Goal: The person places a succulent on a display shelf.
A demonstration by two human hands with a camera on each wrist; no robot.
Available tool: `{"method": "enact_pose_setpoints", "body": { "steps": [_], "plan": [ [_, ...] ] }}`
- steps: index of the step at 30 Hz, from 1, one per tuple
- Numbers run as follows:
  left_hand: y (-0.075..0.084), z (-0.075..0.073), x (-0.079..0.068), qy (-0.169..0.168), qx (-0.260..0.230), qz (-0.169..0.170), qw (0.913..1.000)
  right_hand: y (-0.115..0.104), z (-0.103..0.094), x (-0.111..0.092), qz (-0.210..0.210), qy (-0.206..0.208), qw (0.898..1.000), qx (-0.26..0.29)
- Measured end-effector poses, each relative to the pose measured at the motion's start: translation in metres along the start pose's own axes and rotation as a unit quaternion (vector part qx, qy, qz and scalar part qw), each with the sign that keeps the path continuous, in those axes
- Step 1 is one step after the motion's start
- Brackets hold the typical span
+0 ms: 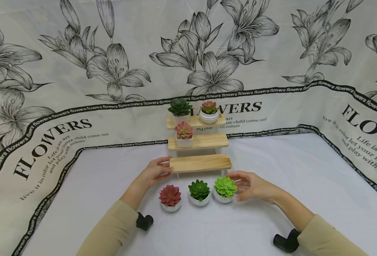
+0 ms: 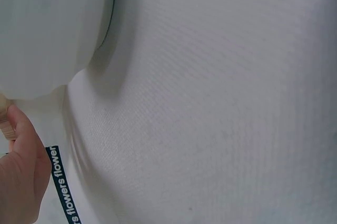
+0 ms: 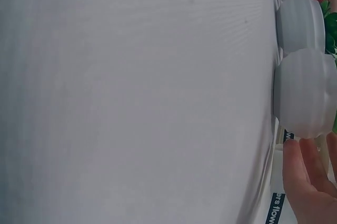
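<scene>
- On the white table [image 1: 303, 170], a row of three potted plants runs side to side: a red plant [image 1: 170, 195] nearest the table's near edge, a dark green plant [image 1: 199, 190] in the middle, and a bright green plant [image 1: 225, 188] at the right end.
- The right hand [image 1: 255, 186] is beside that bright green plant, fingers apart and reaching about its right side; whether they touch the pot, I cannot tell. The plant lies directly to this hand's left, and the left hand is farther from it.
- Just beyond the row, the bottom board [image 1: 201, 163] of a stepped shelf has its long axis side to side, roughly along the row.
- The left hand [image 1: 154, 172] grips that board's left end.
- Farther back, the middle board [image 1: 207, 141] bears a pink plant [image 1: 184, 133] near its left end.
- Nearest the table's far edge, the top board [image 1: 195, 122] bears two more plants.
</scene>
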State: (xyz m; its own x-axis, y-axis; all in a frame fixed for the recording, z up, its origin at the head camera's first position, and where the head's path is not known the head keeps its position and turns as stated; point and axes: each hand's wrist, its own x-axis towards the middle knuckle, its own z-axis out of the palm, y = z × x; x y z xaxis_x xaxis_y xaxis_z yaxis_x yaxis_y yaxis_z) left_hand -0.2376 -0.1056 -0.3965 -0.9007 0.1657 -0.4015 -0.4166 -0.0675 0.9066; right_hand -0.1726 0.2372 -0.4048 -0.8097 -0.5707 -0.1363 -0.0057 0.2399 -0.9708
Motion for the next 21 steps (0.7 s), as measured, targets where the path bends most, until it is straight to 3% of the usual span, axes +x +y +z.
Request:
{"method": "enact_pose_setpoints", "body": {
  "steps": [21],
  "plan": [
    [-0.001,-0.001,0.002,-0.002,0.002,0.001,1.0,0.002,0.012,0.014,0.017,0.002,1.0,-0.022]
  ]
}}
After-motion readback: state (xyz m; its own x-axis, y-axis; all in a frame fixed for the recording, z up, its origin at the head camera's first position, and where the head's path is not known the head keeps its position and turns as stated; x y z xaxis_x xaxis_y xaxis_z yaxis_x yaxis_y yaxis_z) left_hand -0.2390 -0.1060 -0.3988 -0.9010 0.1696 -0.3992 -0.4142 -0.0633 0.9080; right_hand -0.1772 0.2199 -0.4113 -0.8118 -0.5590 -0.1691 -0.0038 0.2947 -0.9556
